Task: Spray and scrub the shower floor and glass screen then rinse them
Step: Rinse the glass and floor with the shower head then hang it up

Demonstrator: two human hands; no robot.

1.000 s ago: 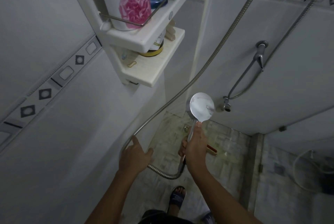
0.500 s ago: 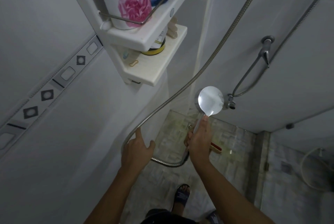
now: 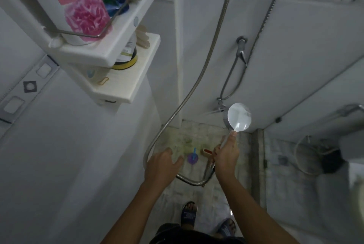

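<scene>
**Rinsing Stage: Shower Head in Hand, Hazards Noted**

Nearest to me, I am standing in sandals (image 3: 188, 214) on the shower floor (image 3: 197, 190), which I am judging to be wet or soon wet. A slip here is the first risk.

My right hand (image 3: 226, 157) is gripping the shower head (image 3: 239, 117) by its handle, fingers clamped round it, thumb lying up toward the neck. My left hand (image 3: 161, 165) is reaching forward with fingers apart and relaxed, holding nothing. I cannot tell whether it is touching the hose (image 3: 189, 94) running just beside it.

The hose is looping low beneath my right hand and climbing away up the wall (image 3: 59, 165). If I swing the head toward the screen, that loop could kink or drag.

Just beyond my hands, a purple round item (image 3: 192, 158) and a red-edged brush (image 3: 206, 152) are lying on the floor, near the loop. The hose could sweep them aside, or I could tread on them.

The head's face is pointing away from me, so I cannot tell whether water is running. What I am taking for the glass screen (image 3: 307, 117) is standing to my right.

Overhead, a shelf (image 3: 118, 50) is carrying a pink-labelled bottle (image 3: 84, 3). A raised spray could soak it.
</scene>
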